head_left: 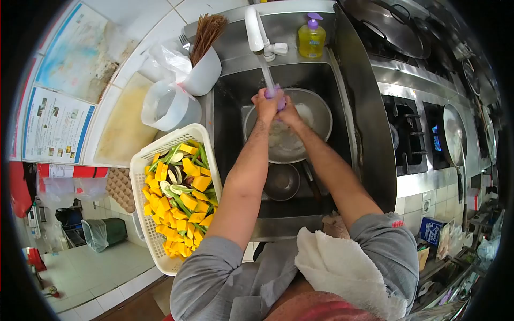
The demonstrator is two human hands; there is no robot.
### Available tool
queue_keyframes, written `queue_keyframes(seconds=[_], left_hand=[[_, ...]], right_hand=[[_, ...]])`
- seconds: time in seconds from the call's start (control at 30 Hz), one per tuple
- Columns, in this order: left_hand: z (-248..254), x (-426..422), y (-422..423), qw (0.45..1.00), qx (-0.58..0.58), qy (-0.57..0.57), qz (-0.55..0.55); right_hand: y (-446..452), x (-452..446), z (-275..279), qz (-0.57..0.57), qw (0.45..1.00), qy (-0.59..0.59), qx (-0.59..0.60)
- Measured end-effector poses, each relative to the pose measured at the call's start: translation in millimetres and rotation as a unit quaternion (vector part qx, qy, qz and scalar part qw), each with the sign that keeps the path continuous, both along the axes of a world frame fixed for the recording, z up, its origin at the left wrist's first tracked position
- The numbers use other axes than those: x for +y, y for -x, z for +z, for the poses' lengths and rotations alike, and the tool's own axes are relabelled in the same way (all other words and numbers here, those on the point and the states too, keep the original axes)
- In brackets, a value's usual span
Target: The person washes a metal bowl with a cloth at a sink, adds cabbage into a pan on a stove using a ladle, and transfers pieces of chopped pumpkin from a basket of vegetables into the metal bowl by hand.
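Note:
Under the stream from the white faucet (255, 32), my left hand (265, 107) and my right hand (288, 112) are close together. Both are closed on a soft-looking purple thing (275, 97), whose kind I cannot make out; the fingers hide part of it. Beneath them a wide round metal bowl (319, 134) sits in the sink (230, 101), with whitish matter in it that I cannot identify. Nearer to me in the sink lies a smaller metal pan (282, 184), alongside a dark handle (311, 182).
A cream plastic basket (140, 187) of cut pumpkin and green vegetables stands left of the sink. White plastic containers (206, 72) are behind it. A yellow soap bottle (311, 40) stands by the faucet. On the right, a pan (454, 134) sits over a blue flame.

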State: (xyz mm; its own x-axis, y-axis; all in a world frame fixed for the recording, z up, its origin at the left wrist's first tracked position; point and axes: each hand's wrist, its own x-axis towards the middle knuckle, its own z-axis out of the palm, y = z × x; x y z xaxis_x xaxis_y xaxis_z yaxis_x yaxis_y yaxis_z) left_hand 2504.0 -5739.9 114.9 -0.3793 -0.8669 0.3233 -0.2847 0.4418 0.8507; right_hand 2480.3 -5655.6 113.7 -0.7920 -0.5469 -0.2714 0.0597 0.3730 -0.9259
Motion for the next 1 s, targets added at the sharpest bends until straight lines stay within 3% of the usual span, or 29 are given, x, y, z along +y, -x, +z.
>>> queue_keyframes(seconds=[0.03,0.1,0.13,0.2,0.33,0.4,0.43,0.47,0.5,0.53,0.57,0.6,0.63,0.7,0.73,0.8,0.83,0.87,0.9,0.93,0.97,1.0], left_hand=[[-5,-10,-2,1.0,0.002,0.002,0.002],[-11,-31,-11,0.953,0.063,-0.239,-0.176],[-1,-30,-17,0.953,0.065,-0.238,-0.175],[12,-25,-27,0.966,-0.073,-0.211,-0.128],[34,-16,-23,0.976,-0.056,-0.176,-0.119],[50,-13,-16,0.967,-0.005,-0.169,-0.192],[56,-12,-16,0.967,-0.006,-0.168,-0.192],[61,-11,-16,0.956,-0.003,-0.181,-0.232],[64,-10,-16,0.943,0.0,-0.194,-0.272],[69,-8,-16,0.942,0.0,-0.194,-0.273],[75,-6,-17,0.942,-0.02,-0.148,-0.302],[79,-5,-18,0.938,-0.04,-0.102,-0.33],[83,-7,-19,0.937,-0.041,-0.102,-0.331],[93,-20,-19,0.899,-0.123,-0.112,-0.406],[97,-28,-24,0.9,-0.122,-0.108,-0.404],[100,-45,-38,0.829,-0.33,0.051,-0.448],[98,-50,-44,0.831,-0.331,0.048,-0.445],[95,-54,-49,0.839,-0.359,0.012,-0.409],[90,-56,-48,0.843,-0.385,-0.021,-0.374],[78,-55,-48,0.842,-0.385,-0.021,-0.376],[65,-51,-48,0.876,-0.174,-0.231,-0.385],[55,-47,-46,0.832,0.053,-0.419,-0.359]], right_hand=[[6,7,14,0.035,0.99,0.091,-0.105],[12,18,31,0.012,0.982,0.097,-0.161],[20,23,32,-0.009,0.97,0.126,-0.21],[26,29,36,-0.046,0.947,0.16,-0.275],[40,36,4,-0.052,0.935,0.185,-0.297],[42,32,-16,-0.141,0.965,0.057,-0.215],[41,30,-21,-0.141,0.964,0.058,-0.216],[41,27,-25,-0.131,0.989,0.028,0.058],[39,25,-25,-0.111,0.939,-0.004,0.327],[36,21,-10,-0.112,0.938,-0.004,0.327],[32,19,23,-0.009,0.958,0.133,0.252],[29,19,42,0.093,0.944,0.266,0.169],[33,23,43,0.092,0.945,0.266,0.168],[49,26,49,0.259,0.964,-0.001,0.059],[63,30,45,0.261,0.963,0.002,0.062],[76,38,45,0.239,0.97,-0.041,0.009],[72,39,48,0.243,0.969,-0.042,0.008],[69,43,51,0.19,0.97,0.12,-0.092],[63,48,63,0.127,0.934,0.278,-0.187],[53,44,73,0.085,0.899,0.351,-0.246],[40,33,71,0.084,0.9,0.35,-0.247],[27,17,66,0.036,0.894,0.39,-0.219]])
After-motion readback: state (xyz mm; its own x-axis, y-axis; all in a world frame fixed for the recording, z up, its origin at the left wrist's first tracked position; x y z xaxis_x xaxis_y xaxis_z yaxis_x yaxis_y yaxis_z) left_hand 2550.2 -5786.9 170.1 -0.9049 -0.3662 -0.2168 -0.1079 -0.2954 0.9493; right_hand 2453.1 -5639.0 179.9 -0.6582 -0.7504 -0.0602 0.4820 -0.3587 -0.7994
